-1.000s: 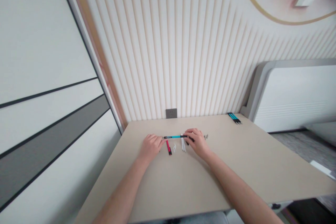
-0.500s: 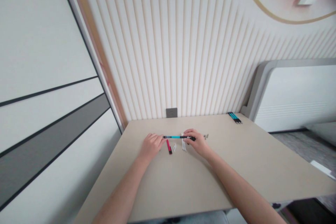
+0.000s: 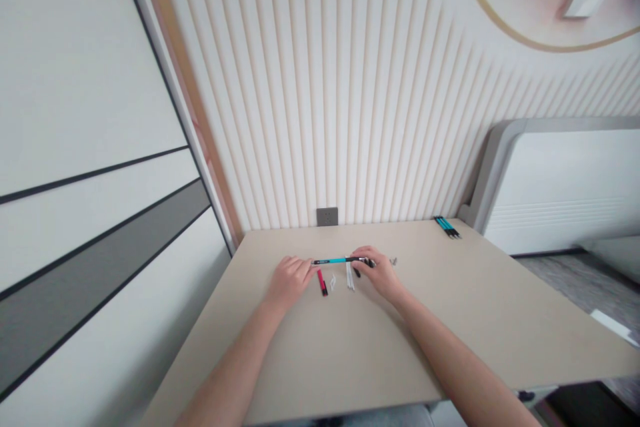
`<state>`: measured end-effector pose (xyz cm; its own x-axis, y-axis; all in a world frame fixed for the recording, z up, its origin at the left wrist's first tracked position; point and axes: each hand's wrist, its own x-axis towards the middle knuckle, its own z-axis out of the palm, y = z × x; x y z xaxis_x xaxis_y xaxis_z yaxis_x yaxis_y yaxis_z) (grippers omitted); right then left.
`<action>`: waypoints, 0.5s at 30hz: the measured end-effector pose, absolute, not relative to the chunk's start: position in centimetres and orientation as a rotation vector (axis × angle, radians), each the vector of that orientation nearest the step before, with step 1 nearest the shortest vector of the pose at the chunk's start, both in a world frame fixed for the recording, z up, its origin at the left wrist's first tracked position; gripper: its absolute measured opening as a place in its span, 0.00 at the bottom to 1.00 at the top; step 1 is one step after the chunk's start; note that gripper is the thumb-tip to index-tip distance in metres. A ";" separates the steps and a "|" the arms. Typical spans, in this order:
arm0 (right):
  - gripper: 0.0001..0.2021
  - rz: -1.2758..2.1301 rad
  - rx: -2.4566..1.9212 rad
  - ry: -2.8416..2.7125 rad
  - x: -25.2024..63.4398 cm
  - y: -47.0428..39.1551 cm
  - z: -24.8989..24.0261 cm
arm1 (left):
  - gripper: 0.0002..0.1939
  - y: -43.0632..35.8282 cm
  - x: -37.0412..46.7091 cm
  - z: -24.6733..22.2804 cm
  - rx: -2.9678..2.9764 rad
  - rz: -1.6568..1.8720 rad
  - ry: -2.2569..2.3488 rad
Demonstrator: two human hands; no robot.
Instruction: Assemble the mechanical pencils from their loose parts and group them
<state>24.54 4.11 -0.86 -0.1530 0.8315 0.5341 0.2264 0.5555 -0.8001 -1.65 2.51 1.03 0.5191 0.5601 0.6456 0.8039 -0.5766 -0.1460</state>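
Held level just above the table is a blue and black pen (image 3: 337,260). My left hand (image 3: 290,279) pinches its left end, while the fingers of my right hand (image 3: 377,271) close round its right end. Below the pen, near my left fingers, lies a red and black piece (image 3: 322,282), perhaps pen parts. Small white pieces (image 3: 333,281) are beside it. Several thin white sticks (image 3: 350,276), like pen refills, lie close to my right hand, with a small dark piece (image 3: 357,272) next to them. Tiny metallic parts (image 3: 393,261) show partly behind my right hand.
Several blue and black pens (image 3: 447,227) lie side by side at the far right corner of the beige table (image 3: 320,353). A ribbed wall with a dark socket (image 3: 327,216) stands behind it. A white cabinet (image 3: 100,267) borders the left; a headboard (image 3: 565,180) is at right.
Both hands keep their hold on the pen with little movement. My right fingers have shifted slightly, and the dark piece below them shows more clearly. The view has tipped up a little.
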 end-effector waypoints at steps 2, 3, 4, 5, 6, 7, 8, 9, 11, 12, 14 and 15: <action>0.10 0.681 -0.902 -1.701 24.5 4.0 -1.0 | 0.14 2.4 -1.6 1.0 -2.345 -0.746 -1.113; 0.09 0.679 -0.904 -1.714 24.5 4.0 -1.1 | 0.14 2.4 -1.5 0.9 -2.351 -0.734 -1.115; 0.09 0.673 -0.908 -1.726 24.5 4.0 -1.1 | 0.13 2.4 -1.4 0.9 -2.355 -0.725 -1.122; 0.09 0.662 -0.914 -1.735 24.5 4.0 -1.2 | 0.13 2.4 -1.3 0.8 -2.356 -0.719 -1.134; 0.09 0.647 -0.920 -1.740 24.6 4.0 -1.2 | 0.14 2.4 -1.3 0.8 -2.354 -0.719 -1.149; 0.09 0.634 -0.925 -1.741 24.6 4.1 -1.1 | 0.14 2.4 -1.2 0.8 -2.350 -0.728 -1.167; 0.08 0.624 -0.929 -1.742 24.7 4.1 -1.1 | 0.14 2.4 -1.3 0.8 -2.344 -0.746 -1.187; 0.08 0.616 -0.932 -1.744 24.7 4.2 -1.0 | 0.15 2.5 -1.3 0.8 -2.345 -0.767 -1.202; 0.08 0.607 -0.936 -1.750 24.8 4.2 -1.0 | 0.16 2.6 -1.5 0.8 -2.360 -0.810 -1.217; 0.07 0.606 -0.940 -1.753 24.7 4.2 -0.9 | 0.16 2.6 -1.6 0.8 -2.369 -0.828 -1.218; 0.07 0.605 -0.943 -1.763 24.7 4.0 -0.8 | 0.15 2.8 -2.0 0.6 -2.372 -0.855 -1.213; 0.07 0.604 -0.941 -1.770 24.6 3.9 -0.8 | 0.16 3.0 -2.1 0.5 -2.371 -0.854 -1.206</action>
<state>24.60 3.94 -0.76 -0.1968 0.8196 0.5381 0.3197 0.5725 -0.7550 -2.09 2.97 0.49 0.4575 0.6065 0.6502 0.8147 -0.5789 -0.0332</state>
